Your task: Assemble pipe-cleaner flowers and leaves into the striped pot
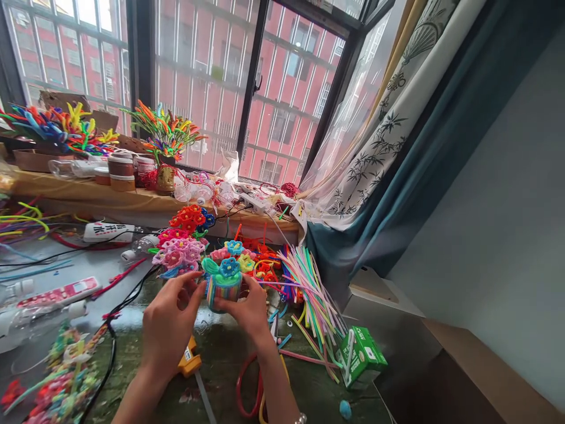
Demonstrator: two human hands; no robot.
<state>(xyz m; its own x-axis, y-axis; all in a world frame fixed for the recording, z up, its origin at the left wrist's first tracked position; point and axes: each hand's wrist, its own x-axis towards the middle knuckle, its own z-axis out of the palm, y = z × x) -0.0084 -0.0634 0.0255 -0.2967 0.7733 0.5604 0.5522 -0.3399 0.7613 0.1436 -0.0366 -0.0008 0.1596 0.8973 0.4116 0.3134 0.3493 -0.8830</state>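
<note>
A small round pot wrapped in striped pipe cleaners (224,291) is held up in front of me, with blue pipe-cleaner flowers and a green leaf on its top. My right hand (251,307) grips it from the right, thumb across the front. On the left side, the thumb and fingertips of my left hand (170,321) close in a pinch at the pot's edge by the leaf. Just behind stand pink pipe-cleaner flowers (179,254) and red ones (190,218). Below my hands lie a yellow tool (189,360) and red-handled scissors (251,388), partly hidden by my right forearm.
A bundle of pastel pipe cleaners (311,291) and a green box (362,356) are on the right. At left are plastic bottles, a black cable (113,347) and a pile of small colourful pieces (66,377). Jars (122,171) and pipe-cleaner bunches line the windowsill.
</note>
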